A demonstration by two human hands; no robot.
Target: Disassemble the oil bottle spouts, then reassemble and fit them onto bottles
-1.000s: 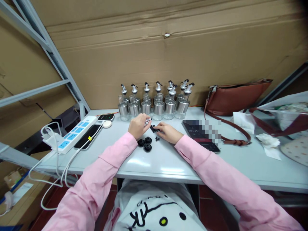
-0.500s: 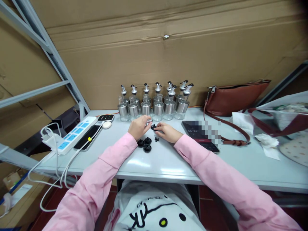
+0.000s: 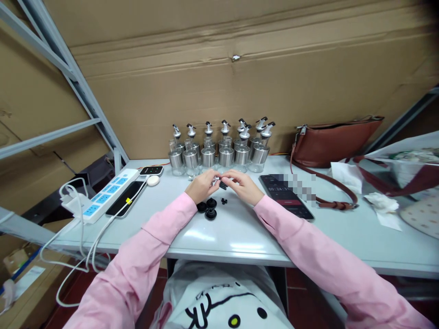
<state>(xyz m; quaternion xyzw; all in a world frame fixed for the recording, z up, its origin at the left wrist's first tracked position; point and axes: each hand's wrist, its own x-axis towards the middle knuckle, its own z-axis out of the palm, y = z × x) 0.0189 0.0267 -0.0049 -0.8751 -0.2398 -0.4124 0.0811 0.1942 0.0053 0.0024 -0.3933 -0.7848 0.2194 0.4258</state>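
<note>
Pourer spout piece — pinched at the left hand's fingertips, raised a little over the grey table, in front of the row of glass-and-steel oil bottles. Handling, by judgement: very light, stiff rather than soft, probably smooth enough to slip if squeezed off-centre; not fragile, though easily dropped and lost among the small parts. Best hold would be thumb and forefinger on the sides of the body, leaving the end free. Looks: pale, silvery, with a dark bit at the end toward the right; mostly covered by fingers, so its full shape cannot be made out. Left hand closed in a pinch on it, other fingers curled. Right hand reaches in from the other side, thumb and forefinger drawn together at the dark end; whether it grips a part of its own or only touches this one, cannot tell. Just below the meeting fingertips, slim black levers lie in a small cluster; nearer the body, tiny black plugs. Three round black stoppers sit grouped beside the left wrist. Phone with a running-time display lies flat to the right.
</note>
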